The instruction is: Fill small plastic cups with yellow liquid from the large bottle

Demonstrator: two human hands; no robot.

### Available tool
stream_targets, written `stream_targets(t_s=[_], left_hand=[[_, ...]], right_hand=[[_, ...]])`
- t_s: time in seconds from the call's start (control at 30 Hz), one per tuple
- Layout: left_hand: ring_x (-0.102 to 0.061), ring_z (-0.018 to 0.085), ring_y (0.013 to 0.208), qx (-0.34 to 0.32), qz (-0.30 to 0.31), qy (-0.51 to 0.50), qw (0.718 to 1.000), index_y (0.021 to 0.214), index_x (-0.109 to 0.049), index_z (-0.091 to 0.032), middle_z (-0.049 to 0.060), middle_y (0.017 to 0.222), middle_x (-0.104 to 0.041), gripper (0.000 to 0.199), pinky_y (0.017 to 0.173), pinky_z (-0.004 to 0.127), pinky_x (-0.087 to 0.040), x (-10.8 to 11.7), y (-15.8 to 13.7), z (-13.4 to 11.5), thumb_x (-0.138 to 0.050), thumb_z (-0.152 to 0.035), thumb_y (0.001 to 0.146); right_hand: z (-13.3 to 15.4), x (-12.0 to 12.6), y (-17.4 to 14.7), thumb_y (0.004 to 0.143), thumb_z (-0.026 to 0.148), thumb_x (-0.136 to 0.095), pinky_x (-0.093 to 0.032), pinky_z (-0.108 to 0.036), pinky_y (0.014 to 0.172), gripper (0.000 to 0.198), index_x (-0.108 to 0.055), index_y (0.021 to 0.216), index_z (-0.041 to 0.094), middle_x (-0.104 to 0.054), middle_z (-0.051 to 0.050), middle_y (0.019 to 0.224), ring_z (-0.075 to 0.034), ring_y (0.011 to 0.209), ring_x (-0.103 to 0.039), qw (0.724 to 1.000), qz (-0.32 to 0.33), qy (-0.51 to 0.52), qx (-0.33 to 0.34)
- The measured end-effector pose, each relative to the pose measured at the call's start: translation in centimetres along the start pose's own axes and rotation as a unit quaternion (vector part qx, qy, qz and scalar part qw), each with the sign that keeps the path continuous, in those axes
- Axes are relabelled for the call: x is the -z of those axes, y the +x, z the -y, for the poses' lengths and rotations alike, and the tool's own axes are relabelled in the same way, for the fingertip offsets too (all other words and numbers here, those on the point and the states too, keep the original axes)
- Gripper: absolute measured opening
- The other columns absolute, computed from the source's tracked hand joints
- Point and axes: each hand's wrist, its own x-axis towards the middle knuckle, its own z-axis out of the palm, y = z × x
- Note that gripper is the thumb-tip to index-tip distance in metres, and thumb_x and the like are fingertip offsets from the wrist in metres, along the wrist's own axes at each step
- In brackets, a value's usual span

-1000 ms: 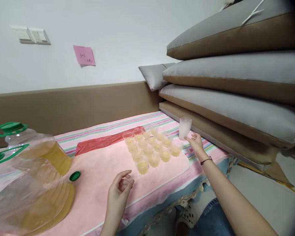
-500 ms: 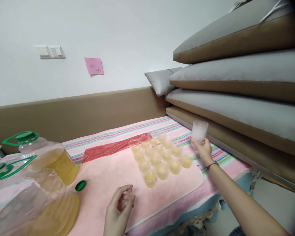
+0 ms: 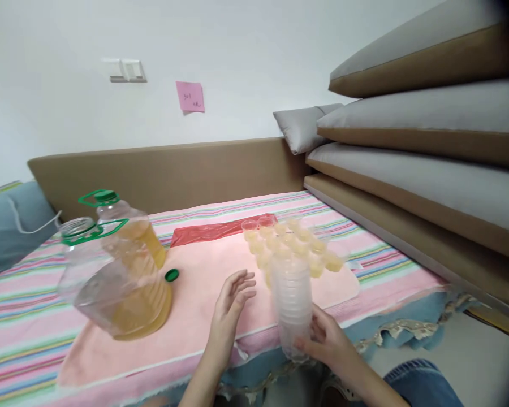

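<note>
A stack of clear plastic cups [image 3: 292,302] stands upright in my right hand [image 3: 328,342], its fingers wrapped round the lower part, near the front edge of the bed. To the left of the stack, my left hand [image 3: 233,297] is raised over the pink mat [image 3: 190,316], fingers apart and holding nothing. Behind the stack, several cups of yellow liquid [image 3: 297,243] stand close together in rows; the stack hides some of them. At the left is an uncapped large jug [image 3: 127,305] with yellow liquid low inside. A loose green cap [image 3: 172,275] lies beside it.
A second jug [image 3: 139,226] with a green cap on stands behind the first. A red plastic bag [image 3: 220,230] lies flat along the mat's back edge. Grey and brown cushions [image 3: 407,169] are piled at the right. A brown padded board [image 3: 173,175] runs along the wall.
My right hand has brought the cup stack from the far right to the front, near my left hand. My left hand's fingers have spread. The view has shifted, showing more of the left side.
</note>
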Motion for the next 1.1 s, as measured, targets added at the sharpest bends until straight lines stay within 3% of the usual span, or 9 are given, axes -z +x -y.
stream_targets(t_s=[0.07, 0.17, 0.3, 0.6, 0.7, 0.83, 0.97, 1.1], left_hand=[[-0.062, 0.028, 0.115, 0.021, 0.035, -0.063, 0.997, 0.121, -0.053, -0.023, 0.015, 0.129, -0.063, 0.075, 0.097, 0.041, -0.049, 0.3, -0.2, 0.2, -0.074, -0.068, 0.065], [-0.061, 0.026, 0.120, 0.054, 0.085, -0.074, 0.992, 0.130, -0.042, -0.025, 0.015, 0.131, -0.063, 0.079, 0.106, 0.042, -0.042, 0.7, -0.6, 0.3, -0.080, -0.055, 0.067], [-0.062, 0.023, 0.118, 0.057, 0.087, -0.060, 0.993, 0.130, -0.038, -0.025, 0.012, 0.121, -0.068, 0.079, 0.108, 0.041, -0.040, 0.8, -1.2, 0.0, -0.084, -0.041, 0.068], [-0.062, 0.027, 0.119, 0.002, 0.006, -0.091, 0.996, 0.126, -0.043, -0.023, 0.015, 0.124, -0.068, 0.075, 0.106, 0.045, -0.043, 1.5, -1.2, -1.3, -0.083, -0.047, 0.068], [-0.063, 0.028, 0.119, -0.053, -0.029, -0.120, 0.991, 0.126, -0.045, -0.023, 0.016, 0.124, -0.068, 0.075, 0.106, 0.047, -0.044, 2.1, -1.1, -2.1, -0.081, -0.052, 0.068], [-0.061, 0.027, 0.123, -0.126, -0.122, -0.131, 0.976, 0.122, -0.048, -0.027, 0.014, 0.132, -0.064, 0.065, 0.103, 0.044, -0.047, 3.9, -0.6, -3.4, -0.075, -0.057, 0.072], [-0.064, 0.024, 0.116, -0.121, -0.188, -0.049, 0.973, 0.120, -0.047, -0.027, 0.013, 0.132, -0.064, 0.061, 0.097, 0.039, -0.049, 5.4, 0.1, -3.7, -0.077, -0.050, 0.072], [-0.068, 0.020, 0.101, -0.038, -0.144, 0.022, 0.989, 0.122, -0.043, -0.024, 0.017, 0.131, -0.064, 0.071, 0.094, 0.039, -0.049, 5.1, 0.8, -2.1, -0.083, -0.045, 0.067]], right_hand=[[-1.4, -1.2, -0.6, 0.077, 0.052, -0.083, -0.050, -0.036, 0.091, 0.063, -0.055, 0.123, 0.018, -0.065, -0.014, 0.121, -0.029, 0.111, -0.062, 0.999, 0.045, 0.003, -0.029], [-1.9, -1.7, -0.7, 0.077, 0.050, -0.083, -0.048, -0.037, 0.091, 0.061, -0.057, 0.121, 0.017, -0.065, -0.013, 0.119, -0.030, 0.110, -0.061, 0.995, 0.075, -0.029, -0.061], [-1.4, -1.9, -0.4, 0.076, 0.046, -0.083, -0.047, -0.039, 0.091, 0.059, -0.057, 0.120, 0.015, -0.065, -0.014, 0.119, -0.031, 0.110, -0.061, 0.991, 0.079, -0.073, -0.073], [-1.4, -2.0, -0.8, 0.074, 0.040, -0.085, -0.046, -0.039, 0.096, 0.059, -0.059, 0.122, 0.017, -0.063, -0.013, 0.125, -0.030, 0.114, -0.060, 0.988, 0.102, -0.085, -0.075], [-1.4, -1.9, -0.7, 0.073, 0.040, -0.085, -0.046, -0.040, 0.096, 0.061, -0.059, 0.123, 0.016, -0.064, -0.013, 0.124, -0.031, 0.114, -0.060, 0.987, 0.101, -0.100, -0.071], [-1.5, -1.6, -0.7, 0.073, 0.040, -0.085, -0.046, -0.041, 0.101, 0.063, -0.058, 0.125, 0.016, -0.062, -0.013, 0.127, -0.030, 0.117, -0.059, 0.988, 0.098, -0.096, -0.072], [-1.3, -0.4, -0.8, 0.073, 0.044, -0.086, -0.049, -0.042, 0.099, 0.063, -0.058, 0.124, 0.017, -0.063, -0.014, 0.127, -0.030, 0.116, -0.060, 0.993, 0.063, -0.083, -0.056], [1.2, 3.2, -0.7, 0.068, 0.049, -0.089, -0.054, -0.043, 0.093, 0.061, -0.062, 0.114, 0.018, -0.067, -0.014, 0.119, -0.032, 0.109, -0.064, 0.995, -0.062, -0.074, -0.025]])
